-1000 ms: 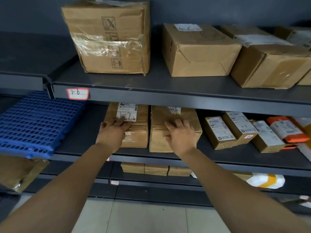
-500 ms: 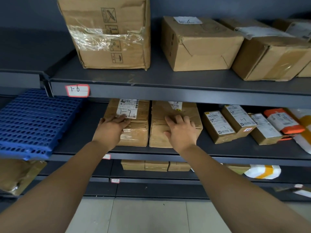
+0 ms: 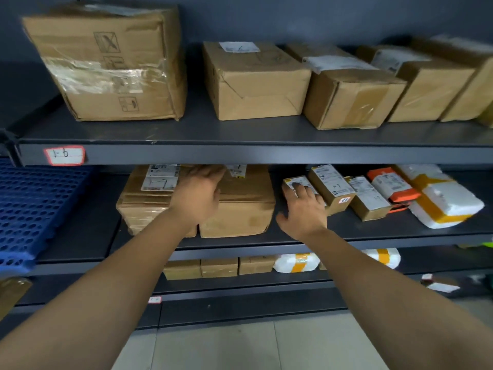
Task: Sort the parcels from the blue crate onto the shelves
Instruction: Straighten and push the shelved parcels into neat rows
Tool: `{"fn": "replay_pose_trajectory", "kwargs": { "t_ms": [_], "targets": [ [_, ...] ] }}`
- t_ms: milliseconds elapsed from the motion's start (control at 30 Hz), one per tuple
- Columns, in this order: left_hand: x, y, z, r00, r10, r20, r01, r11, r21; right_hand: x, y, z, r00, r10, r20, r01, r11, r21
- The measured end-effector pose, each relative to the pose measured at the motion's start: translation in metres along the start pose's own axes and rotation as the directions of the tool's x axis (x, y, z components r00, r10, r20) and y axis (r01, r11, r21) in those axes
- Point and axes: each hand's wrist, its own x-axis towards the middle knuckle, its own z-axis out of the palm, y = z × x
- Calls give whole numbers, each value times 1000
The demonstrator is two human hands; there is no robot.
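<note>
Left hand: our left hand [image 3: 197,194] lies over the seam between the two brown parcels. Its fingers stretch loosely forward and hold nothing; blur keeps us from telling whether the tips touch cardboard.
Right hand: our right hand [image 3: 302,212] has its fingers spread, with the tips on the small labelled box [image 3: 291,181] but not closed round it.
Shelf edge: both brown parcels sit near the front edge of the middle shelf [image 3: 373,237]. We judge that a backward drag by either hand could pull one over it.
Brown parcels: the left brown parcel [image 3: 144,206] and the right brown parcel [image 3: 240,209] lie side by side, touching. A sideways shove could skew the pair.
Small boxes: the small labelled box leans in a tilted row with the next box [image 3: 330,185]. We judge that a push from spread fingertips, with no real grip, could slide the row into the orange parcel [image 3: 392,185] and the white padded parcel [image 3: 448,206].
Blue crate: the blue crate [image 3: 40,209] rests in the neighbouring bay to the left, well apart from both hands.
Upper shelf lip: the upper shelf lip [image 3: 266,154] hangs just above our left fingers. If we lift carelessly we could knock our knuckles on it.
</note>
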Motion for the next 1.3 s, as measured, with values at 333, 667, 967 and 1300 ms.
{"fn": "replay_pose_trajectory", "kwargs": {
  "t_ms": [333,667,967,1300],
  "targets": [
    [72,175,91,975,93,201,-119,986,120,37,163,21,988,-9,157,31,990,-141],
    [105,215,182,926,-62,373,-6,984,178,76,216,75,977,-176,120,172,984,46],
    [99,191,164,904,-79,419,-14,977,213,69,202,77,963,-240,-126,264,932,247],
    [81,168,152,876,-135,462,-38,937,347,44,163,81,947,-279,-158,314,906,283]
  ]
}}
